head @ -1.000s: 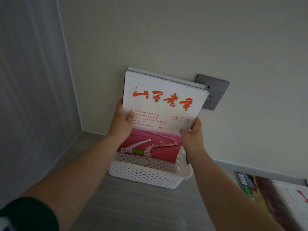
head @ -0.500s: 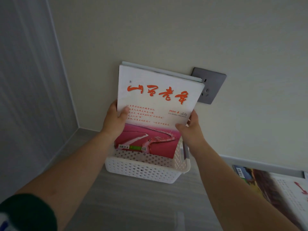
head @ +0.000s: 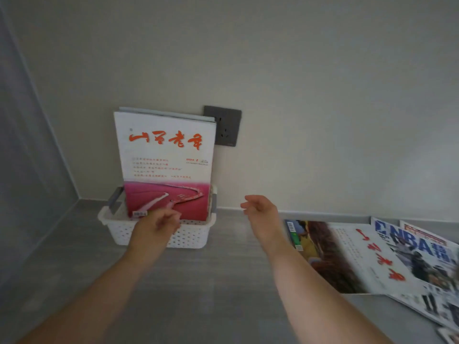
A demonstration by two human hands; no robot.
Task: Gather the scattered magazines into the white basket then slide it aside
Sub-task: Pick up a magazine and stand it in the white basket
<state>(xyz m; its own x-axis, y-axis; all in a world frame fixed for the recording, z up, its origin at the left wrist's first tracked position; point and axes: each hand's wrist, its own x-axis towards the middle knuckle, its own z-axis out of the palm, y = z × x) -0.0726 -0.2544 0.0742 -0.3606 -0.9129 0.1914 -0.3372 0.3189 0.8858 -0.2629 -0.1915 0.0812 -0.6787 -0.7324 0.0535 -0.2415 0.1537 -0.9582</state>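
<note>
My forearms stretch out over the grey tabletop (head: pixel 198 289). To my right, more of the scattered pile is in view than a second ago: a brown-and-white magazine (head: pixel 347 256) lies flat, and an NBA magazine (head: pixel 419 247) lies against its far side.

A second ago both my hands clasped the sides of the red-and-white magazine (head: pixel 166 160); now they have let go. My left hand (head: pixel 156 225) hangs in front of the near rim of the white basket (head: pixel 193 238), fingers loosely curled and holding nothing. I cannot tell if they brush the cover. My right hand (head: pixel 260 211) is in the air to the basket's right, fingers relaxed and empty.

Beyond them the red-and-white magazine stands upright in the basket, unsupported by me. A second magazine (head: pixel 164 112) stands behind it, showing only its top edge. Its top right corner overlaps the wall socket (head: pixel 228 127) on the pale wall (head: pixel 323 95).
</note>
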